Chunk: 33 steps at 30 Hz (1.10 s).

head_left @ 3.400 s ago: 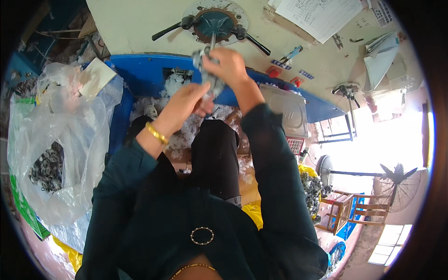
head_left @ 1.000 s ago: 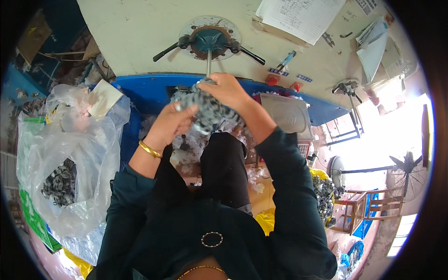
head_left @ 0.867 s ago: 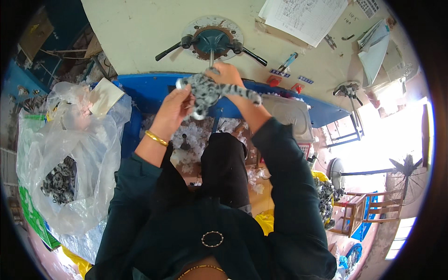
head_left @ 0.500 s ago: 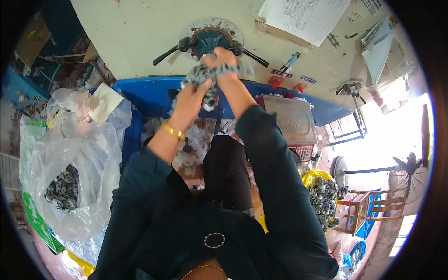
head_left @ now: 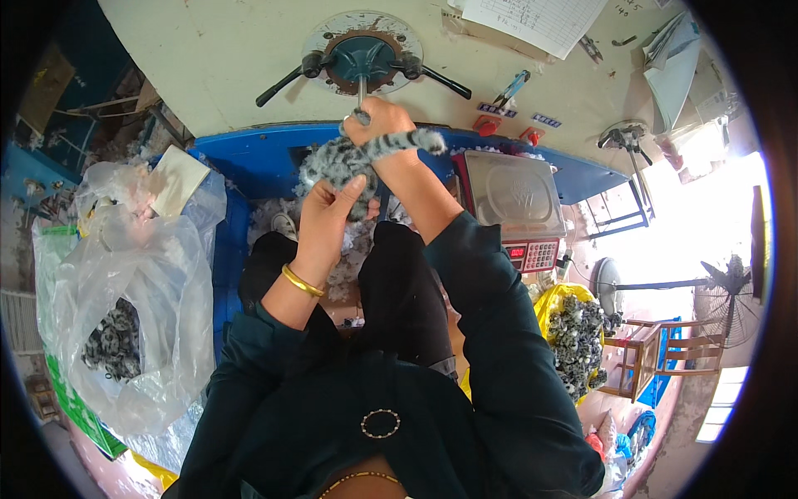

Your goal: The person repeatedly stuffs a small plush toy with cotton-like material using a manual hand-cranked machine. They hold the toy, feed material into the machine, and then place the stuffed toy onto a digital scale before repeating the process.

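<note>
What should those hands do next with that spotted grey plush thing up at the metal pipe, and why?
Probably keep it pressed onto the metal nozzle. The right hand grips the plush skin at the nozzle's tip, the left hand cups it from below, and it looks only partly plump.

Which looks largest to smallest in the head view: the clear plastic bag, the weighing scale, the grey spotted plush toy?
1. Clear plastic bag, clearly largest.
2. Weighing scale.
3. Grey spotted plush toy, held in both hands; close to the scale in apparent size, so this order is unsure.
</note>
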Available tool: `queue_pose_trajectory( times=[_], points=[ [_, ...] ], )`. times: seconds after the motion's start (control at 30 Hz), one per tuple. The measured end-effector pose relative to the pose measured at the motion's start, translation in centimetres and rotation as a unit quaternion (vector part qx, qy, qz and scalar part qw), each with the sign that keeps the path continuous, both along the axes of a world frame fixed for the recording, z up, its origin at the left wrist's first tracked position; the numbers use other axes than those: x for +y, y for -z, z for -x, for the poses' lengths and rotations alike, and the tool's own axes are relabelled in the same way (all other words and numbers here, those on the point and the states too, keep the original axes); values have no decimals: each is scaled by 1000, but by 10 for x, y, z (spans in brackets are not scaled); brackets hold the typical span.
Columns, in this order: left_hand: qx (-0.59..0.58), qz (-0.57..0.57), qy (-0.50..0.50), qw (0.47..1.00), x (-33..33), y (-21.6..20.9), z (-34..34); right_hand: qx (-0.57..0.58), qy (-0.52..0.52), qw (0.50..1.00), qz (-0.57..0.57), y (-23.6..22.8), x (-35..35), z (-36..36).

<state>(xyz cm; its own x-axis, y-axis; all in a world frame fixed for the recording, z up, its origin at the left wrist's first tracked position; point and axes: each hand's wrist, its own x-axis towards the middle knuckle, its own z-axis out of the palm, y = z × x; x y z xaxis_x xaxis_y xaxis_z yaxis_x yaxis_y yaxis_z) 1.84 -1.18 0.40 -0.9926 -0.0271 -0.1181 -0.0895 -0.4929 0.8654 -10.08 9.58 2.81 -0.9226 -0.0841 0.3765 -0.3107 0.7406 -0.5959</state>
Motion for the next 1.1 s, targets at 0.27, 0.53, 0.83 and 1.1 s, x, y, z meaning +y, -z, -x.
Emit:
queue_pose_trajectory(
  times=[0.27,0.53,0.83,1.1],
  points=[
    [148,536,-145,818,-6,-7,-18,-108,-51,992,-27,-16,6,-28],
    [137,451,-10,882,-27,-21,65,-92,82,987,99,-15,-8,32],
    [-80,182,70,978,-12,-24,108,-70,64,996,-4,-29,-10,59],
    [-15,-7,112,994,-14,-25,24,-44,26,999,1,-9,-4,2]
  ],
)
